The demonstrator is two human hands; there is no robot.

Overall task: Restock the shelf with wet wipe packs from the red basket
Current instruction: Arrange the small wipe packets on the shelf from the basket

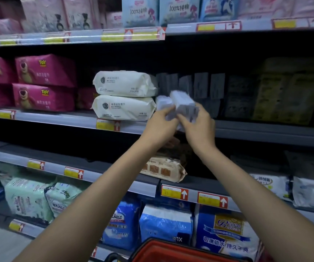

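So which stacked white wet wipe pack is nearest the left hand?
The lower white pack, right end beside the left hand; the upper pack lies atop it.

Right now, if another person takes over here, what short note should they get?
Left hand and right hand: both hold small packs, blurred, at the front of the middle shelf.
Beside them, to the left: two large packs, stacked.
Basket: below, only the rim shows, so its contents are unknown.
Done: small packs brought up to the shelf.
Left: set them down, then check the basket for more.
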